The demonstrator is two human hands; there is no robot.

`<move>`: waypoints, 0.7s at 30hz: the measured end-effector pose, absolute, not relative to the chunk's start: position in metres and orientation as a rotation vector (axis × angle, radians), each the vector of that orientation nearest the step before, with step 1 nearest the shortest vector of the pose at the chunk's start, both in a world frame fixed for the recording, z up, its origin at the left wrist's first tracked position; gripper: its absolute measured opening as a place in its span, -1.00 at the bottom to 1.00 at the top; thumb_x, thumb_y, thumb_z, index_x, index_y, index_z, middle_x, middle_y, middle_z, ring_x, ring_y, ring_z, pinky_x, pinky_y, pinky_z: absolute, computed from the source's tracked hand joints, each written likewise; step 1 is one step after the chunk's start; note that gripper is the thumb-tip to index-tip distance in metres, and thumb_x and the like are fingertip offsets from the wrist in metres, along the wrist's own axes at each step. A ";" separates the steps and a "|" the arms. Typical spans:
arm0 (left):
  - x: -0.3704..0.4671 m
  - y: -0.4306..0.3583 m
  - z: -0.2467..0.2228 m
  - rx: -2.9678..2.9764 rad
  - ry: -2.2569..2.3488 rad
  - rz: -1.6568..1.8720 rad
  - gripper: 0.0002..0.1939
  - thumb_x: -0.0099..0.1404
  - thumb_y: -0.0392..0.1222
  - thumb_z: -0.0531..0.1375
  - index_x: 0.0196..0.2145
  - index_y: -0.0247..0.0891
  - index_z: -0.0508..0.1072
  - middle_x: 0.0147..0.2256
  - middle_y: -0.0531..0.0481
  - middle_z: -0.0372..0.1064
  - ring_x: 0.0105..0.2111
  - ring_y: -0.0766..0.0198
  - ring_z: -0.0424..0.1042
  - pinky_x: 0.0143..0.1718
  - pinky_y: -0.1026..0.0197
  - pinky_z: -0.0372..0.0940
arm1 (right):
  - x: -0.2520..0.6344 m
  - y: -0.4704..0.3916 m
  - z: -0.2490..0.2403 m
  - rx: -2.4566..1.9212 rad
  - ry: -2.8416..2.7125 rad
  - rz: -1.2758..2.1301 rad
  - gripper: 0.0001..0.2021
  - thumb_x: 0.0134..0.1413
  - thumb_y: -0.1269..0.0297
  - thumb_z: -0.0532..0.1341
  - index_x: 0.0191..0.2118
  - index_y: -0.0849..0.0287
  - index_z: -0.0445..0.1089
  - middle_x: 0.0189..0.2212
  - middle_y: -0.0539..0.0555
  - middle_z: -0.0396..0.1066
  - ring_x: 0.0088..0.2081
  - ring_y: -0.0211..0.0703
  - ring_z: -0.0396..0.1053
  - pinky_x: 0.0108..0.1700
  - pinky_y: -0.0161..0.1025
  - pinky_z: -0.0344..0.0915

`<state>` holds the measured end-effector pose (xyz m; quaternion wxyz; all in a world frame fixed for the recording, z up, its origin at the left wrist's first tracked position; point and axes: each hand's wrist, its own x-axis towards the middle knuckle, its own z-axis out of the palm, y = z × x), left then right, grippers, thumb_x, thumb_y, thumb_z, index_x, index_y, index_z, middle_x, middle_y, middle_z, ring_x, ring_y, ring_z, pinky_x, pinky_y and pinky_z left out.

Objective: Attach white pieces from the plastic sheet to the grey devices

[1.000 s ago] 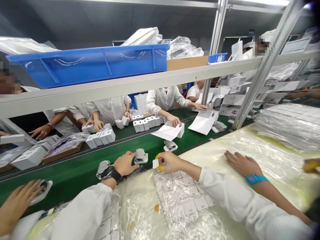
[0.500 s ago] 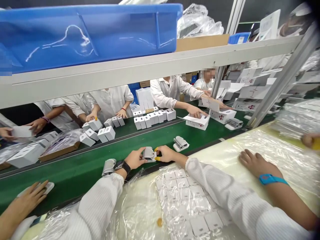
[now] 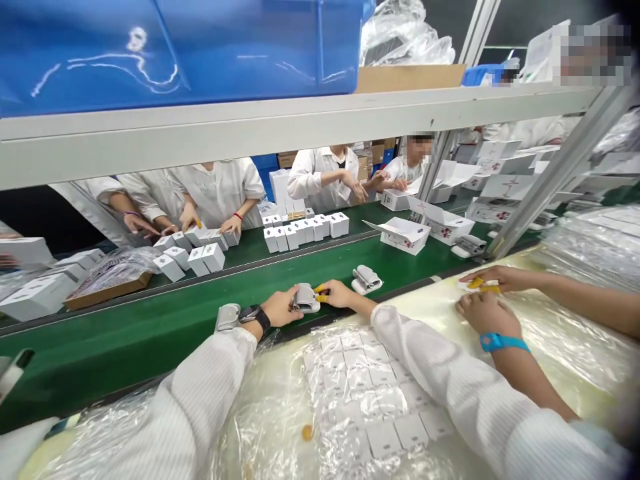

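Over the near edge of the green conveyor belt (image 3: 260, 287), my left hand (image 3: 280, 308) grips the left side of a grey-cuffed wrist blood pressure monitor (image 3: 306, 299). My right hand (image 3: 339, 295), with yellow finger cots, pinches its right end, so both hands are closed on it. Another such monitor (image 3: 367, 279) lies on the belt to the right of my hands. A third monitor (image 3: 228, 317) sits just left of my watch-wearing left wrist, which partly hides it. Below my forearms, plastic-wrapped white pieces (image 3: 367, 393) lie in rows.
Small white boxes (image 3: 306, 231) stand in rows beyond the belt, where co-workers' hands work. Open printed cartons (image 3: 405, 235) are at the right. A shelf beam (image 3: 250, 137) with a blue bin (image 3: 200, 50) crosses above. A co-worker's hands (image 3: 487, 307) are close on my right.
My hands still hold the monitor, and the view has shifted slightly. The neighbour's hand at left has gone out of view. At right, a neighbour's two hands have come together around a white piece.
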<state>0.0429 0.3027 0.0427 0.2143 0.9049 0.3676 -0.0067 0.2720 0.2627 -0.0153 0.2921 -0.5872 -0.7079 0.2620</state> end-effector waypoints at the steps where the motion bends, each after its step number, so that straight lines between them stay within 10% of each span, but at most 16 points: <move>1: 0.046 0.300 0.046 2.518 1.026 -0.037 -0.13 0.16 -0.03 0.31 0.34 -0.23 0.07 -0.19 -0.08 0.56 -0.17 0.05 0.55 -0.17 0.18 0.36 | 0.273 0.258 -0.012 -1.572 -1.858 0.703 -0.82 0.08 0.35 0.31 -0.20 0.30 0.56 -0.40 0.06 0.53 -0.40 -0.18 0.39 -0.29 -0.28 0.31; 7: 0.048 0.263 0.084 2.578 1.057 -0.030 -0.24 0.20 -0.04 0.29 0.28 -0.29 0.17 0.09 -0.23 0.42 0.09 -0.07 0.39 0.07 0.09 0.26 | 0.274 0.218 0.018 -1.554 -1.728 0.731 -0.69 0.31 0.18 0.18 0.08 0.20 0.35 0.04 0.17 0.37 -0.04 -0.08 0.41 -0.01 -0.03 0.42; 21: 0.014 0.077 0.042 2.606 0.396 0.379 -0.72 0.31 -0.07 0.23 -0.05 -0.16 0.48 0.06 -0.09 0.43 0.07 0.07 0.39 0.14 0.00 0.23 | 0.252 -0.013 0.027 -1.494 -1.686 0.900 -0.88 0.11 0.28 0.26 -0.27 0.20 0.48 -0.45 0.01 0.40 -0.48 -0.27 0.25 -0.45 -0.32 0.18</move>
